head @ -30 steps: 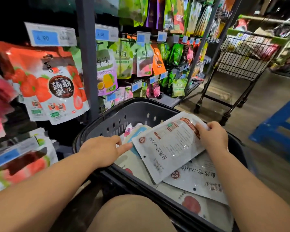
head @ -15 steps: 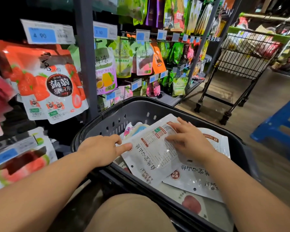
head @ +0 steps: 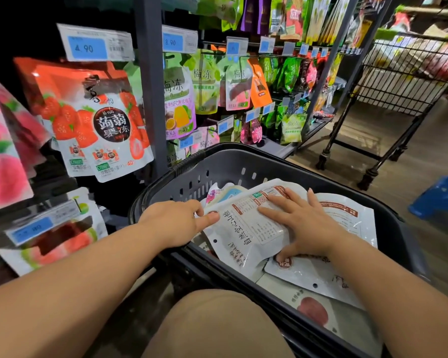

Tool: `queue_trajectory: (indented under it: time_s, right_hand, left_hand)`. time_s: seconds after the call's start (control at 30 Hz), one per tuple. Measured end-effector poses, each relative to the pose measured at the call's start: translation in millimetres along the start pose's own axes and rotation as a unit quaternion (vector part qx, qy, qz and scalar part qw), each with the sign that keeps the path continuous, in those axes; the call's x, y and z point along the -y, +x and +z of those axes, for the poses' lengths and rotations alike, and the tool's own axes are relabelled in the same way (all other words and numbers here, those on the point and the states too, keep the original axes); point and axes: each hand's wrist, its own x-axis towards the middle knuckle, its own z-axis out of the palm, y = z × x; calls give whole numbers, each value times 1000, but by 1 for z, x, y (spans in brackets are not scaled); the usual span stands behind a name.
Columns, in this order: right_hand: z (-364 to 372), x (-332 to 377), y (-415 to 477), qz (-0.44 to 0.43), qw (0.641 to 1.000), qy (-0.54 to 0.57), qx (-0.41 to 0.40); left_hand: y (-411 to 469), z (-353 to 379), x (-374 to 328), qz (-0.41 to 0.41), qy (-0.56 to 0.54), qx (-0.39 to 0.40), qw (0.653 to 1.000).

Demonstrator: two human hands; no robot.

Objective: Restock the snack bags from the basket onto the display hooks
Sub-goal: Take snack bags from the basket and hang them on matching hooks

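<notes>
The display rack [head: 150, 99] filled the left and back of the view, with bright snack bags hanging on its hooks, a strawberry bag [head: 93, 120] nearest. A wire shopping cart [head: 398, 73] stood in the aisle to the right, well apart from the dark plastic basket [head: 243, 164] in front of the person's knee. Inside the basket lay several flat white bags in a loose overlapping pile. The top white snack bag [head: 243, 241] rested tilted across the others, none of it lifted clear. The right hand [head: 303, 223] lay open and flat on that bag, fingers spread and straight. The left hand [head: 176, 223] sat at the basket's near rim, its thumb on the bag's left edge and its fingers curled; whether they gripped the bag could not be told. A blue price tag [head: 88, 47] hung above the strawberry bag.
</notes>
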Motion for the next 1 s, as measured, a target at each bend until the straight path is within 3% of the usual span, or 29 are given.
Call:
queue_trajectory:
  time_s: [0.2,0.4,0.6,0.8,0.9,1.0]
  right_hand:
    - [-3,0,4,-43,997,26,-51]
    - [3,-6,3,-64,977,52,-197]
    - [-3,-23,-12,81,932,160,-316]
    - [-11,-21,-17,147,852,284,-413]
    - [-26,-8,-21,136,769,383,-493]
    - [-41,7,-26,146,675,527,-496]
  left_hand:
    - [-1,1,1,3,-9,-16,1000]
    - [-3,-1,1,3,-16,-24,1000]
    - [-6,-2,0,4,-25,-24,999]
    - [-5,-3,-1,-14,-21,-13,1000]
    - [-3,0,1,-11,-15,-15,1000]
    - [-3,-1,1,-12,-14,-13,1000]
